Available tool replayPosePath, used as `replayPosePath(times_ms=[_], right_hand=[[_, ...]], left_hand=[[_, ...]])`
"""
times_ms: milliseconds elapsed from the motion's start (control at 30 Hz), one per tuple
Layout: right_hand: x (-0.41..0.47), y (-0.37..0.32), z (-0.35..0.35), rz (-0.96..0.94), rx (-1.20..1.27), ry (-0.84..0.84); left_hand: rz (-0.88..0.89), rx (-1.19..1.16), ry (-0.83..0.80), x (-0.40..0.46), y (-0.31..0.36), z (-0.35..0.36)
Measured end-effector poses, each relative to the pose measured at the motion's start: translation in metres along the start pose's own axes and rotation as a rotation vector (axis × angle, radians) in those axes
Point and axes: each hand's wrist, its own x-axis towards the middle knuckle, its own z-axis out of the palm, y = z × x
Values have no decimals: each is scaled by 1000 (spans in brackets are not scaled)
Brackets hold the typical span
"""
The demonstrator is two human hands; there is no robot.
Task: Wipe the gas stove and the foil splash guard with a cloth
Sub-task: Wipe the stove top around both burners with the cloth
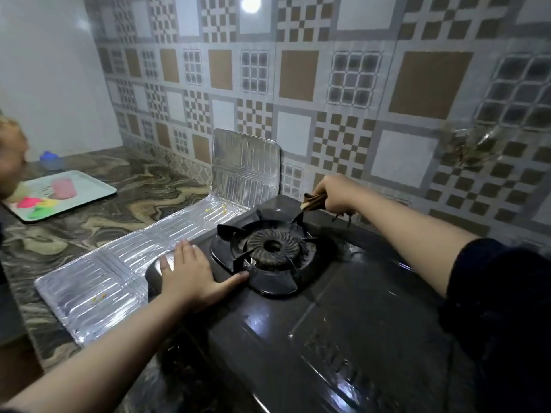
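While the right hand [335, 193] curls its grip tight round a bunched brown cloth [313, 201] at the far back edge of the black gas stove [343, 308], the left hand [190, 274] lies flat with fingers spread on the stove's left edge, thumb touching the burner grate [268, 248], probably to brace the stove against sliding. Beside it, the foil splash guard [119, 272] lies mostly flat across the marbled desk [98, 216], its end panel upright against the tiled wall [328, 84], with yellowish crumbs on it. Most of the cloth is hidden in the fist. A tray [89, 186] of blurred coloured shapes sits well apart at the left.
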Motion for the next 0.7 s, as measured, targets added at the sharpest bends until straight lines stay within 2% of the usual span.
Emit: replayPosePath(times_ms=[100,167,300,400,467,700], right_hand=[[47,-29,13,-61,28,112],[67,-49,23,-122,69,129],[90,-99,46,-317,208,30],[94,-130,65,-466,117,-122],[96,-134,74,-493,44,-184],[94,-142,78,-574,149,-165]], left_hand=[[-1,2,12,3,-1,6],[6,9,24,2,0,7],[-5,4,13,5,0,6],[-11,-5,-10,4,-1,5],[-9,-7,-13,4,-2,5],[-28,-15,-9,3,-1,5]])
